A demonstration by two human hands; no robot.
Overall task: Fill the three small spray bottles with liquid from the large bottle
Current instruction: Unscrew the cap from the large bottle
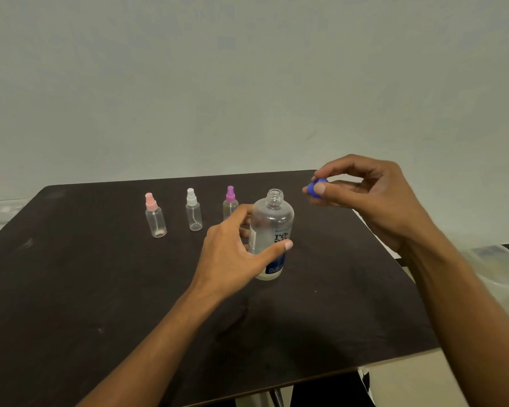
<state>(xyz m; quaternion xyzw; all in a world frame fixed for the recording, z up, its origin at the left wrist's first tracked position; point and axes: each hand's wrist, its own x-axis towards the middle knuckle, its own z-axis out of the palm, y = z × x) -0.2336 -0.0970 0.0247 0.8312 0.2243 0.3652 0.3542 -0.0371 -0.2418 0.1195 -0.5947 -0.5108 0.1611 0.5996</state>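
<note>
on table (pixel 100 289) | large bottle (pixel 272 221) uncapped, gripped by left hand (pixel 232 254) | right hand (pixel 373 201) pinches blue cap (pixel 312 190)

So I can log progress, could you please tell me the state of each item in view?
large bottle: uncapped, upright, gripped by left hand.
blue cap: off, pinched by right hand.
pink spray bottle: capped, upright, seemingly empty.
white spray bottle: capped, upright, seemingly empty.
purple spray bottle: capped, upright, partly hidden.
</note>
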